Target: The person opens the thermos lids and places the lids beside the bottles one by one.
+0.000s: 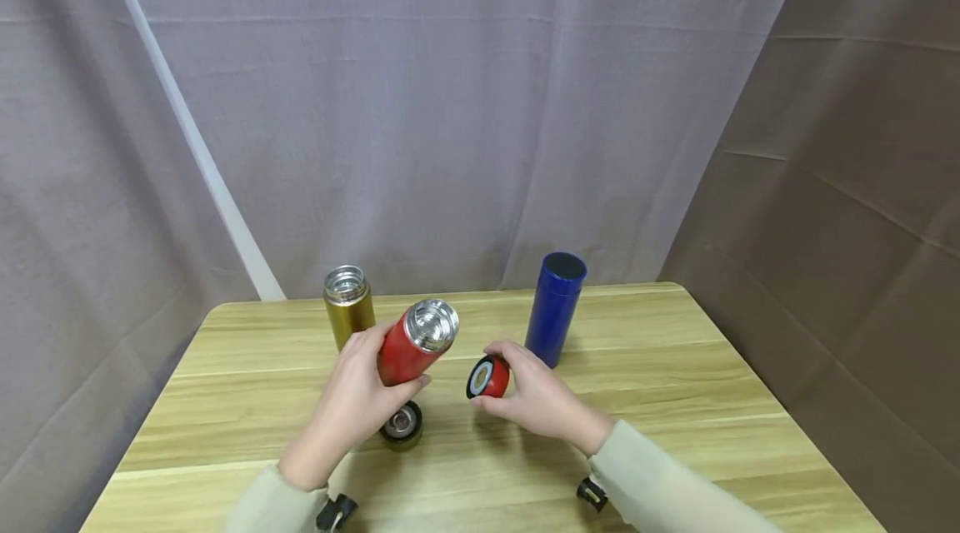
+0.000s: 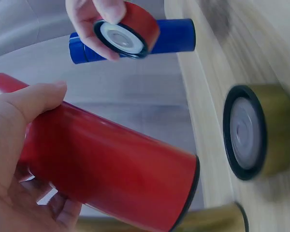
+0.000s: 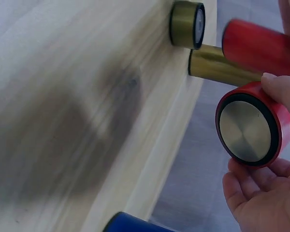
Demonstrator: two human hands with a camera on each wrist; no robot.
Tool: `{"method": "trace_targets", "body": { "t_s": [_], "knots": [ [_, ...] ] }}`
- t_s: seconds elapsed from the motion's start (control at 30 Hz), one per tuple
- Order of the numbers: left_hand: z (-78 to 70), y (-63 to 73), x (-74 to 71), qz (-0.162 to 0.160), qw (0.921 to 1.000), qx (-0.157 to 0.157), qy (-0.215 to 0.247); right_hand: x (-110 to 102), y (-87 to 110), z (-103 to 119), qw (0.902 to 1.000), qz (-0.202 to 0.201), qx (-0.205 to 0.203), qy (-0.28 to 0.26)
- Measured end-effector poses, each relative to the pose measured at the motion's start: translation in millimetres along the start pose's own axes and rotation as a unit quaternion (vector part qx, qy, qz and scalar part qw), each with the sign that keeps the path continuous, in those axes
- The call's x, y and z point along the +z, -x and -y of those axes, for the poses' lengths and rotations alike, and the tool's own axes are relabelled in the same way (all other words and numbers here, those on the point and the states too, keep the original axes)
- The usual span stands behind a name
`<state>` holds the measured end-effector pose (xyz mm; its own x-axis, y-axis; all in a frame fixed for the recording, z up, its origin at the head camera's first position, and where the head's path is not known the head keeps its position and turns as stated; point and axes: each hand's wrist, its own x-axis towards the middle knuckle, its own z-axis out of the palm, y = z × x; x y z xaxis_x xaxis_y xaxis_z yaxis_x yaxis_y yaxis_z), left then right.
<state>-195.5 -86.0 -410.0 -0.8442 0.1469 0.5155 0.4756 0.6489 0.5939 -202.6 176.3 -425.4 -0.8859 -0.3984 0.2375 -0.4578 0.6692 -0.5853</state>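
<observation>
My left hand (image 1: 365, 387) grips a red thermos flask (image 1: 411, 350) around its body, raised off the table and tilted so its open steel mouth faces up and toward me. A red flask lid (image 1: 495, 377) is pinched between thumb and fingers of my right hand (image 1: 542, 396), apart from the flask. Its inner side with a pale ring faces left in the head view; the right wrist view shows the lid's round metal top (image 3: 245, 131). Beneath my left hand, a gold lid (image 1: 402, 426) lies on the table with its inside up.
Behind my left hand stands an uncapped gold flask (image 1: 350, 310). A blue flask (image 1: 555, 312), closed on top, stands behind my right hand. Everything is on a wooden table (image 1: 735, 433) with a grey curtain (image 1: 450, 141) along its back edge.
</observation>
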Motion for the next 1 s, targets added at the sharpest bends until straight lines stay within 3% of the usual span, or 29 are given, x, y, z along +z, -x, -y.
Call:
{"method": "trace_targets", "body": {
  "t_s": [0.2,0.57,1.0],
  "knots": [
    [-3.3,-15.6,13.3,0.015,0.9981,-0.040,0.045,8,2.1,-9,0.9995,0.017,0.013,-0.025],
    [13.9,-41.5,43.9,0.026,0.9854,-0.131,0.105,30,3.1,-24,0.9970,0.055,0.042,-0.034],
    [42.6,-52.3,68.2,0.030,0.9814,-0.152,0.113,56,-4.1,-36,0.9959,0.076,0.037,-0.033]
  ]
}}
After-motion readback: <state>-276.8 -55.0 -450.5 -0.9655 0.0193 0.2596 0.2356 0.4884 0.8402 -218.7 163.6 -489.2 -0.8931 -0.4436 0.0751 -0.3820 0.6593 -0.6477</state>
